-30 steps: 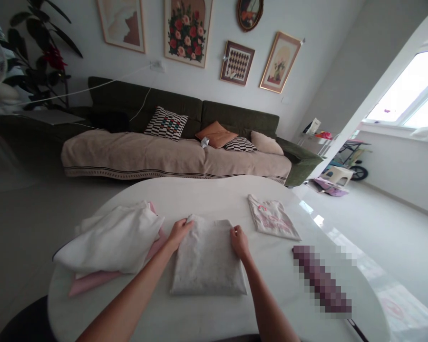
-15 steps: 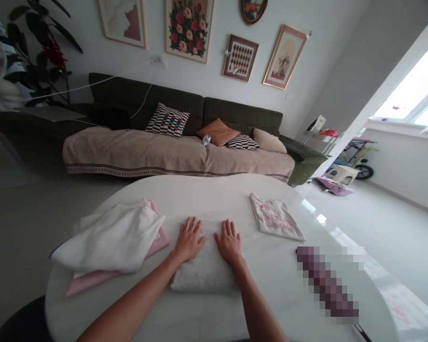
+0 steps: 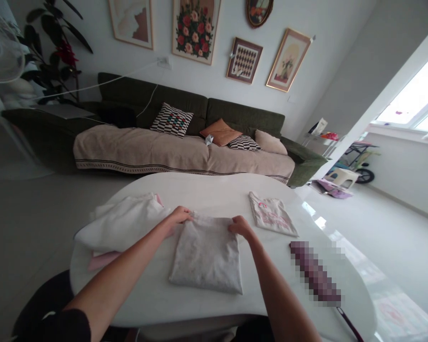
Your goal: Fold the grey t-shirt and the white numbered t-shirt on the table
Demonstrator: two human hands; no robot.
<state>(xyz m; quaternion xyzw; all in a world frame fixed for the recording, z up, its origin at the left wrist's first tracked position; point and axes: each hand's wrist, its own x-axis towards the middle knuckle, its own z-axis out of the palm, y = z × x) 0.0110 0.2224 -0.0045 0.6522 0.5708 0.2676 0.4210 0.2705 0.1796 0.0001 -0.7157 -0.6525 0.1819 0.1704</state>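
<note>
A folded light grey garment [image 3: 207, 256] lies on the white table [image 3: 199, 306] in front of me. My left hand [image 3: 180, 214] grips its far left corner, fingers curled round the fabric. At the far right corner, my right hand [image 3: 239, 225] pinches the cloth between thumb and fingers. The far edge between both hands looks slightly raised. To the left, a loose heap of white cloth [image 3: 124, 223] rests over pink cloth [image 3: 103, 260], partly behind my left forearm. A small folded shirt [image 3: 274, 216] with a pink print lies on the right.
A blurred-out purplish item [image 3: 316, 275] with a thin dark handle [image 3: 349, 324] lies at the table's right. Beyond the table stands a green sofa [image 3: 246, 111] with cushions and a beige cover. A fan [image 3: 2, 52] stands at the left.
Both hands were lying flat on the grey garment; now they have moved outward to its far corners and closed on the fabric. The view has shifted slightly.
</note>
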